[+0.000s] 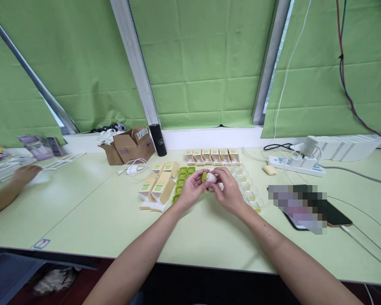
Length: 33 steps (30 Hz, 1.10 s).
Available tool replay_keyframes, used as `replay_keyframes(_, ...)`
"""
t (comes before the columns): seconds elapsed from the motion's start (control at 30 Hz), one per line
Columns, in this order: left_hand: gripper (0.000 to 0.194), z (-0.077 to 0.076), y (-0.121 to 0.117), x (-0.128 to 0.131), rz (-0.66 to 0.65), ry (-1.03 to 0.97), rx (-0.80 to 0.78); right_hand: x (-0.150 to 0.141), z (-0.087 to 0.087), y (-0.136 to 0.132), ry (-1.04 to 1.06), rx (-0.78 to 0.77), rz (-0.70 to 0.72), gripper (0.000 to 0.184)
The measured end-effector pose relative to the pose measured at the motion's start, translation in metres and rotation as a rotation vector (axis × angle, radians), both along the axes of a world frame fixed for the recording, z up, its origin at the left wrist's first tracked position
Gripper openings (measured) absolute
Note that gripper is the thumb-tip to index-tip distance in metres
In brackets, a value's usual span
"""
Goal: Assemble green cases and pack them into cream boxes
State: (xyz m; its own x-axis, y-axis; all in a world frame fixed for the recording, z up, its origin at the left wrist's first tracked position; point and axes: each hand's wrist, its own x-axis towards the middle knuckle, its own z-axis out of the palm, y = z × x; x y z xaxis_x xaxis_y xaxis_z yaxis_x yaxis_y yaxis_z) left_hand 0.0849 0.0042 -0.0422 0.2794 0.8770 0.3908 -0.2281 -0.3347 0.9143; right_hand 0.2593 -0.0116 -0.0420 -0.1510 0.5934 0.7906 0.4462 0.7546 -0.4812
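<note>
Over the table's middle, my left hand (191, 187) and my right hand (227, 189) come together around a small egg-shaped piece (211, 178). Its left end is green and the rest white. The fingers of my left hand pinch the green end, while my right hand grips the white end. Beside my left hand stand several green cup-like pieces (179, 182) in rows, partly covered by that hand. Rows of clear plastic pieces with yellow spots (248, 187) lie to the right of my right hand. What lies directly behind my hands is mostly hidden.
Open cream boxes (162, 189) stand at left, with a row of smaller ones (211, 157) behind. Further back are a cardboard box (135, 146) and a black bottle (158, 140). Right are a power strip (296, 166), cables and phones (330, 208). Another person's hand (26, 174) rests far left.
</note>
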Motion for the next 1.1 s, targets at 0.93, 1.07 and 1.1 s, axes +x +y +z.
replay_keyframes(0.93,0.067,0.007,0.028,-0.027,0.172,-0.36,-0.12,-0.01,0.017,-0.023,-0.84,-0.166,-0.139,0.031)
replay_keyframes(1.07,0.065,0.01,0.023,-0.024,0.185,-0.341,-0.122,-0.018,0.011,-0.022,-0.869,-0.174,-0.104,0.034)
replay_keyframes(1.1,0.064,0.011,0.022,-0.024,0.186,-0.336,-0.121,-0.02,0.009,-0.021,-0.877,-0.183,-0.098,0.035)
